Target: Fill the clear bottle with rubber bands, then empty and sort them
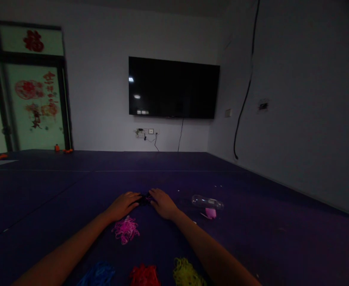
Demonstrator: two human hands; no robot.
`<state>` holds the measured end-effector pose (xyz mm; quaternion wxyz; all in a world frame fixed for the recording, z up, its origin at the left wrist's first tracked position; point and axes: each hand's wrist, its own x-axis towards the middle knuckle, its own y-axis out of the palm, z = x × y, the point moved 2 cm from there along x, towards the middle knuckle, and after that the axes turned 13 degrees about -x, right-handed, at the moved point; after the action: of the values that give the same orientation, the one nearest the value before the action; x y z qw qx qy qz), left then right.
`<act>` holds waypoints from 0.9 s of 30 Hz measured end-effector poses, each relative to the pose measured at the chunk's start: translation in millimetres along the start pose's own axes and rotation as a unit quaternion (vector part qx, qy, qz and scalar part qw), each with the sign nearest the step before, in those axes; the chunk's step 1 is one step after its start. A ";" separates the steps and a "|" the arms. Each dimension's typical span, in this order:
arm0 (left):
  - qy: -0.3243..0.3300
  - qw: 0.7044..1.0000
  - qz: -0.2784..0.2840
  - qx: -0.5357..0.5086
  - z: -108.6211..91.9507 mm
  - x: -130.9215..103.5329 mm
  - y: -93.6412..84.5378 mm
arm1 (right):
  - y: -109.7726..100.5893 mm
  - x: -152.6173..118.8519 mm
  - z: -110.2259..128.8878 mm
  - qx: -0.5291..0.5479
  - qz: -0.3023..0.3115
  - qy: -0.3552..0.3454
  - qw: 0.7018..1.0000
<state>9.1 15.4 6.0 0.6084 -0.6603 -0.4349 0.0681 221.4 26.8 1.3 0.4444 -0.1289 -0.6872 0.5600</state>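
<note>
A small dark pile of what look like black rubber bands [145,199] lies on the purple tabletop between my two hands. From the left, my left hand [123,205] has its fingers and thumb closed about the edge of the pile. My right hand [162,203] grips the opposite side with its fingers curled in. The fingertips are partly lost in the dark strands. Just below my left hand sits a loose heap of pink rubber bands [126,230]. Closer to me are heaps of blue bands [98,274], red bands [145,275] and yellow bands [187,272].
Right of my right hand, a clear plastic bottle [207,202] lies on its side, with a pink piece [210,213] beside it. The purple tabletop [266,222] reaches the walls. Small orange objects [56,147] stand at the far left edge. A television [174,87] hangs on the wall.
</note>
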 end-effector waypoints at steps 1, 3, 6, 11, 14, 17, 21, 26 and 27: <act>-0.002 1.000 -0.001 0.005 -0.4 0.0 0.3 | 1.7 0.5 0.4 -0.008 0.012 0.006 1.000; -0.009 1.000 0.004 0.012 -0.9 0.3 1.4 | 5.3 1.6 1.3 -0.019 0.036 0.017 0.999; -0.012 1.000 0.009 0.017 -3.1 1.0 1.9 | 8.8 3.2 1.7 -0.032 0.057 0.026 0.997; 0.004 0.999 0.026 0.024 -15.9 1.5 -2.2 | 3.0 5.9 1.4 -0.016 0.037 -0.005 0.999; 0.021 0.999 0.043 0.024 -23.6 1.6 -4.1 | -2.3 7.0 1.3 0.021 0.006 -0.018 1.000; 0.024 0.999 0.041 0.021 -24.8 1.7 -4.0 | -3.1 6.1 -0.1 0.036 -0.020 0.000 0.999; 0.023 0.999 0.029 0.011 -19.2 2.4 -1.9 | 2.4 3.1 -1.1 0.010 -0.007 0.010 1.000; 0.007 1.000 0.028 0.006 -13.4 2.3 -0.6 | 1.0 2.7 -0.6 -0.003 -0.002 0.017 1.000; 0.004 1.000 0.030 0.004 -13.0 2.0 -0.5 | -1.0 3.0 0.0 0.001 -0.009 0.014 1.000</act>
<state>18.1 7.0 10.5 0.6105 -0.6707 -0.4125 0.0854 220.0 28.5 3.6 0.4592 -0.1299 -0.6817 0.5546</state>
